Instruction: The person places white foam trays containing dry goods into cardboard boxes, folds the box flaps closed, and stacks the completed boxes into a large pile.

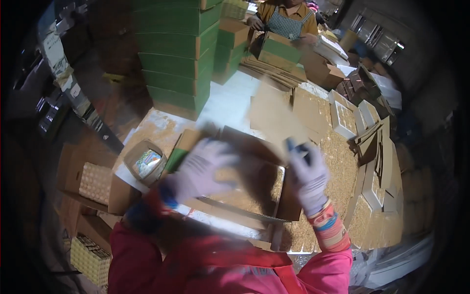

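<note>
An open cardboard box (290,198) stands on the table before me, with pale loose filling or a sheet inside that I cannot make out exactly. My left hand (205,169), in a pale glove, is blurred above the box's left part, its fingers spread and nothing seen in them. At the box's right side is my right hand (308,167), gloved too, with dark fingertips. It holds the lower end of a flat cardboard sheet (275,110), which is blurred and slants up to the left over the table.
Green cardboard boxes (169,77) form a tall stack at the back left. A small carton (128,161) holds a colourful packet. Egg trays (96,183) sit in a box at left. White trays (344,119) and folded cardboard (385,158) lie right. A person (288,22) works across the table.
</note>
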The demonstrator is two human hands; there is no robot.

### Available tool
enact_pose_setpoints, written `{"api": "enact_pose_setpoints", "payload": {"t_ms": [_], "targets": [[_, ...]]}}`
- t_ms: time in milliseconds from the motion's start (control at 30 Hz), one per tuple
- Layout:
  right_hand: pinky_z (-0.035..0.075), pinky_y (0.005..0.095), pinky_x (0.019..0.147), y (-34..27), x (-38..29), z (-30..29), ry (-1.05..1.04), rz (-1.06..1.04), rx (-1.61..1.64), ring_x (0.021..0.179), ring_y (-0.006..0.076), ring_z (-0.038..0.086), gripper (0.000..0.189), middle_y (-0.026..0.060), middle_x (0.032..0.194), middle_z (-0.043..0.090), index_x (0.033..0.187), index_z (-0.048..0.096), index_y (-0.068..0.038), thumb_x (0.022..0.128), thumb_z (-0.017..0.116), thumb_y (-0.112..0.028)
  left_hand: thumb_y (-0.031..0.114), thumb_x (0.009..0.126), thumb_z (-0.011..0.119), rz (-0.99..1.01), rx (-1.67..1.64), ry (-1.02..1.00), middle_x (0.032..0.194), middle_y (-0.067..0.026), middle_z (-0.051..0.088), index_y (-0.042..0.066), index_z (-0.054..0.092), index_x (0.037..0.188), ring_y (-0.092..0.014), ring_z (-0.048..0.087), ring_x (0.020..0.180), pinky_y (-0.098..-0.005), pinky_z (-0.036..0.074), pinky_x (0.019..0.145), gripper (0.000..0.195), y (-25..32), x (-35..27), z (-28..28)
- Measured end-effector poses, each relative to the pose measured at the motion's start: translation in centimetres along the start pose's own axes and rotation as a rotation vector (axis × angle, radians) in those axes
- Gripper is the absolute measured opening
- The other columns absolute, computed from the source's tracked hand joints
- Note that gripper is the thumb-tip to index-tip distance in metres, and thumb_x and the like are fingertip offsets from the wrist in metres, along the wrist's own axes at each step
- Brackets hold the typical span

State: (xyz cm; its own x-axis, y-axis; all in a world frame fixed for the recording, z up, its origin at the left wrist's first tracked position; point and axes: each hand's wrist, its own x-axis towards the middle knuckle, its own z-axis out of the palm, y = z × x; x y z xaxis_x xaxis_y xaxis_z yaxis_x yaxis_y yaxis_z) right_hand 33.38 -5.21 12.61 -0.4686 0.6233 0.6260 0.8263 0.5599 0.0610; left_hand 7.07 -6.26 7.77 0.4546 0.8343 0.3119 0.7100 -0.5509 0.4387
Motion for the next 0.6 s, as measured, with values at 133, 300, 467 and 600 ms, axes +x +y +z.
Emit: {"api": "enact_pose_setpoints", "payload": {"t_ms": [133, 300, 467, 600], "targets": [[0.053, 0.0365, 0.068, -2.9, -6.6, 3.6, -0.667, -0.215, 0.125, 0.09, 0.0243, 0.057, 0.03, 0.0054, 0.109, 0.05, 0.114, 0.055, -0.016, 0.085, 0.051, -0.017, 0.021, 0.092, 0.052, -0.273, -0.569, 0.351, 0.128, -0.013, 0.054, 0.0, 0.059, 0.115, -0.024, 0.052, 0.116, -0.0361, 0.044, 0.097, 0.032, -6.7, -1.8, -0.6], [0.05, 0.0421, 0.083, -0.7, -4.5, 2.0, -0.544, -0.31, 0.734, 0.107, 0.0275, 0.056, 0.036, 0.0127, 0.121, 0.054, 0.119, 0.056, -0.009, 0.085, 0.057, -0.02, 0.022, 0.101, 0.039, -0.468, -1.436, 0.153, 0.144, -0.014, 0.038, 0.001, 0.033, 0.142, -0.023, 0.038, 0.132, -0.0322, 0.028, 0.112, 0.046, -7.3, -2.0, 7.8], [0.045, 0.0341, 0.091, 8.7, -13.9, 3.2, -0.494, 1.011, 1.274, 0.113, 0.022, 0.051, 0.062, 0.0116, 0.128, 0.051, 0.136, 0.041, -0.003, 0.085, 0.063, -0.03, 0.025, 0.098, 0.048, -0.621, -1.768, 0.025, 0.144, -0.0131, 0.037, 0.0, 0.027, 0.144, -0.023, 0.039, 0.131, -0.0341, 0.03, 0.11, 0.056, -7.6, -4.2, 11.2], [0.048, 0.0294, 0.08, 6.5, -19.6, 8.4, -0.66, 1.123, 1.278, 0.1, 0.0146, 0.054, 0.064, 0.0096, 0.118, 0.057, 0.132, 0.045, -0.001, 0.085, 0.067, -0.037, 0.035, 0.073, 0.078, -0.658, -0.269, -0.393, 0.15, -0.0181, 0.024, 0.001, 0.003, 0.149, -0.03, 0.023, 0.139, -0.0405, 0.026, 0.112, 0.113, -7.3, -1.0, 13.9]]}}
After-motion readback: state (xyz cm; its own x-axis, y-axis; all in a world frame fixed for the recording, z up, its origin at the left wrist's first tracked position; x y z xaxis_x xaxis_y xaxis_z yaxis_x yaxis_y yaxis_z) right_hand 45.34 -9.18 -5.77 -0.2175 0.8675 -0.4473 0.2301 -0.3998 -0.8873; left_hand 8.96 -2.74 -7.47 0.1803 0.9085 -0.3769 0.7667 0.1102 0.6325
